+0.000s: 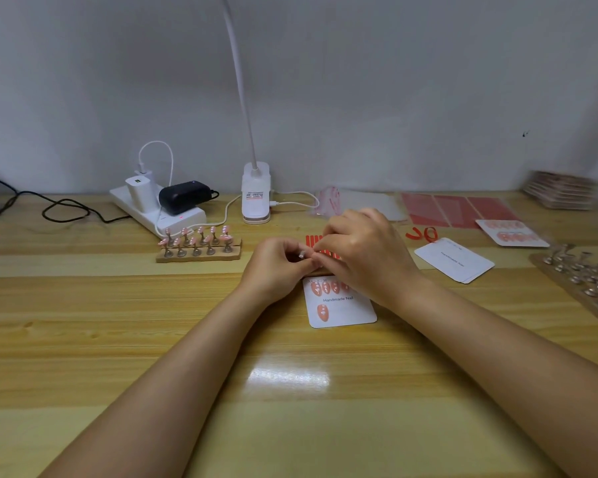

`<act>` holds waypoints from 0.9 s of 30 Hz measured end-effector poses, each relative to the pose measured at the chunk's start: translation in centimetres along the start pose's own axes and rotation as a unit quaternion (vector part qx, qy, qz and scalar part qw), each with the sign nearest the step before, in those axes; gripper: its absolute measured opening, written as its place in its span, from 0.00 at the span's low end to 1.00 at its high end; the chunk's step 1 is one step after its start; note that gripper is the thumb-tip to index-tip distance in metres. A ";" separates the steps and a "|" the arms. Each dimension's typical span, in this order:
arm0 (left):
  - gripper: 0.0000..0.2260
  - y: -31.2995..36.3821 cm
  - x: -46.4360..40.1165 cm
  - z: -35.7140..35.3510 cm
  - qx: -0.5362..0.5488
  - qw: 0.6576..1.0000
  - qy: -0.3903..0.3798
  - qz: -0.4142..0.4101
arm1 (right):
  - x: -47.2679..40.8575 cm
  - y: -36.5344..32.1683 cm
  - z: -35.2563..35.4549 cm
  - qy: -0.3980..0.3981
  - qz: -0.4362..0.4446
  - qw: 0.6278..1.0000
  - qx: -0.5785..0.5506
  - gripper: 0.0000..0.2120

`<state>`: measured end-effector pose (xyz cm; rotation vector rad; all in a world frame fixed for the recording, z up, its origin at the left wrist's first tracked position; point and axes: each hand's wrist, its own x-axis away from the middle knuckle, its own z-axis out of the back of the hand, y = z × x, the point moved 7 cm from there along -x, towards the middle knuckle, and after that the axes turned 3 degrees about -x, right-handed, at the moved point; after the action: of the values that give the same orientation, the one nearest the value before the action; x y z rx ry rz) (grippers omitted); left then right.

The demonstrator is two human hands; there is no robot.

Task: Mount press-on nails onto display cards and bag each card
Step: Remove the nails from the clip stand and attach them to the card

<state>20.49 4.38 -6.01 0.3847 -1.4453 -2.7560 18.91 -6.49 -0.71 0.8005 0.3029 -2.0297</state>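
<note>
A white display card printed "Handmade Nail" lies on the table in front of me, with a row of pink nails along its top and one pink nail lower left. Just above it my left hand and my right hand meet, fingertips pinching a small nail piece between them; its details are hidden by the fingers. A red adhesive strip sheet lies partly under my right hand. A wooden stand to the left holds several pink nails on pegs.
A stack of blank white cards lies at right, a filled card beyond it, red sheets behind. A wooden stand with bare pegs sits at far right. A power strip and lamp base stand at the back.
</note>
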 end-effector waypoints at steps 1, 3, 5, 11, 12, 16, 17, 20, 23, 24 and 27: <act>0.08 0.0 0.0 0.0 0.000 1.000 -0.001 0.000 | 0.0 0.0 0.1 0.003 -0.002 1.000 0.003 0.05; 0.08 -0.1 0.1 0.0 0.001 1.000 0.000 0.000 | 0.0 0.1 0.2 0.007 -0.008 1.000 0.008 0.06; 0.07 0.0 0.1 0.1 0.000 1.000 0.002 0.000 | 0.0 0.1 0.2 0.014 -0.014 1.000 0.017 0.06; 0.03 0.1 0.0 0.0 -0.014 1.000 0.004 -0.001 | 0.0 -0.2 0.0 0.016 -0.025 0.999 0.021 0.07; 0.03 0.1 0.0 0.0 -0.015 1.000 0.007 -0.004 | 0.0 -0.2 0.0 0.012 -0.029 0.999 0.022 0.07; 0.04 0.2 0.1 0.0 -0.017 1.000 0.010 -0.008 | -0.2 -0.1 -0.2 -0.011 -0.041 0.999 0.021 0.09; 0.04 0.2 0.2 0.1 -0.018 1.000 0.010 -0.007 | -0.2 -0.1 -0.3 -0.014 -0.042 0.999 0.021 0.09; 0.02 0.3 0.2 0.1 -0.019 1.000 0.012 -0.004 | -0.3 0.0 -0.4 -0.021 -0.043 0.999 0.016 0.09; 0.03 0.4 0.2 0.2 -0.017 1.000 0.011 0.000 | -0.3 0.2 -0.7 -0.034 -0.046 0.998 0.013 0.08; 0.04 0.4 0.2 0.2 -0.017 1.000 0.011 0.002 | -0.3 0.3 -0.9 -0.041 -0.050 0.998 0.007 0.08; 0.03 0.4 0.3 0.2 -0.022 1.000 0.009 0.005 | -0.4 0.8 -1.2 -0.053 -0.069 0.996 -0.019 0.09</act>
<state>20.09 4.26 -5.64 0.4004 -1.3757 -2.7638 20.27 -6.06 -1.27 0.6612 0.3437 -2.1795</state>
